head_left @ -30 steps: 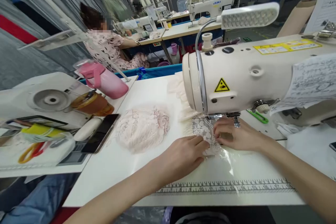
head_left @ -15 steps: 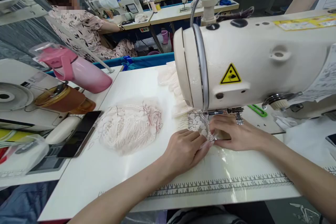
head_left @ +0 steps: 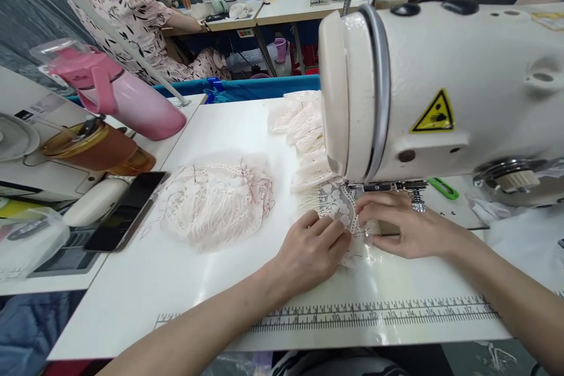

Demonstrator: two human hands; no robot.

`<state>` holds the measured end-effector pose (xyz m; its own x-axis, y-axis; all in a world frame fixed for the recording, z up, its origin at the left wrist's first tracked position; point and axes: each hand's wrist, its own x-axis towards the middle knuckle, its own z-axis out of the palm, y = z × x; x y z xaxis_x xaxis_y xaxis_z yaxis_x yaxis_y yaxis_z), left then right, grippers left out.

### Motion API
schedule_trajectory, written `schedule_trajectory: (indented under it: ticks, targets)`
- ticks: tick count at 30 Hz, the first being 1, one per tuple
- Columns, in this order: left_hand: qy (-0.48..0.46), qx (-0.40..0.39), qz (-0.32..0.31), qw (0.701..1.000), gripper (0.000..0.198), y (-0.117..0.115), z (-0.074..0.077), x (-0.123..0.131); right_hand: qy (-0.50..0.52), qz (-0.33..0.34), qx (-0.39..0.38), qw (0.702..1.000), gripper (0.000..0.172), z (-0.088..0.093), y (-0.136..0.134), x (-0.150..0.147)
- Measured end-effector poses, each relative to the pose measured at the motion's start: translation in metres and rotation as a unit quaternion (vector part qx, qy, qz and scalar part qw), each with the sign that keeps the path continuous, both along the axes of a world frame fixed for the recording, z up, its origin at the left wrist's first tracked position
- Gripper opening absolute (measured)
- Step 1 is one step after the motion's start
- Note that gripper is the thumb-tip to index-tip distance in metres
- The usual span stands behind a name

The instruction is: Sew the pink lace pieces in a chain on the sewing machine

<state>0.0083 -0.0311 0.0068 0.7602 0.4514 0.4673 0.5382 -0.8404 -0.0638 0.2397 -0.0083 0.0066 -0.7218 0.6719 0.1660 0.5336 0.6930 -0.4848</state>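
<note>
Head view: pale floral lace (head_left: 335, 202)

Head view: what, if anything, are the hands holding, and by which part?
The left hand touches the lace on its near part, the right hand at its right edge; whether either pinches or merely presses it cannot be told.

Gap between lace pile (head_left: 215, 205) and left hand (head_left: 311, 249); machine head (head_left: 361, 94) (bulky) blocks above right hand (head_left: 408, 225).

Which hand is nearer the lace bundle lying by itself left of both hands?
Left. The left hand is to the right of the lace bundle, not touching it; the right hand is farther right.
</note>
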Motion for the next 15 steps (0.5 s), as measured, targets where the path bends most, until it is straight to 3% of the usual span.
schedule_trajectory:
  ticks: [3, 8, 12, 15]
  targets:
    - [-0.011, -0.008, 0.004, 1.000, 0.022, 0.0004, -0.0018, -0.0005, -0.017, 0.004, 0.029, 0.999, 0.026, -0.0046, 0.0004, -0.0032]
    - [-0.011, -0.009, 0.008, 1.000, 0.020, 0.0004, -0.0006, -0.0020, 0.022, 0.035, 0.094, 0.995, 0.013, -0.0110, 0.0035, -0.0064]
    - [-0.001, 0.029, 0.016, 0.999, 0.020, 0.0008, 0.0015, -0.0008, 0.047, 0.064, 0.065, 0.995, 0.016, -0.0077, 0.0052, -0.0069]
    - [-0.010, 0.011, 0.017, 1.000, 0.023, 0.0031, 0.0010, 0.0010, 0.061, 0.055, 0.066, 0.994, 0.018, -0.0041, 0.0050, -0.0073]
